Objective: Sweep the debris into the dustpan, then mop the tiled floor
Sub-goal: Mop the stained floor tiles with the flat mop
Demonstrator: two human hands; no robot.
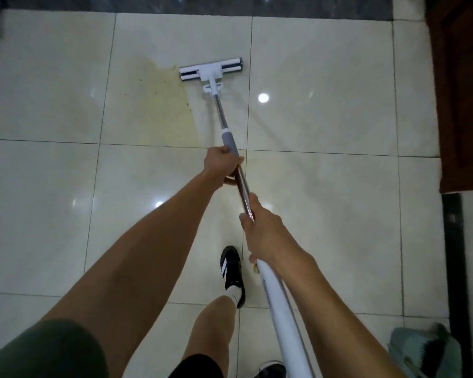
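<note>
A white sponge mop has its head point(210, 70) flat on the glossy cream tiled floor point(325, 118), at the right edge of a yellowish stain with dark specks point(159, 102). Its metal handle point(221, 115) runs back toward me. My left hand point(223, 163) grips the handle just below the grey sleeve. My right hand point(262, 233) grips it lower down, where the metal meets the white tube point(276, 304). A streaky wiped strip lies on the tiles behind the mop head.
A dark wooden door or cabinet point(464, 91) stands at the right. A dark threshold strip point(191, 4) runs across the far edge. A pale green dustpan with a brush point(423, 353) sits at the bottom right. My foot in a black shoe point(232, 271) is on the tiles below my hands.
</note>
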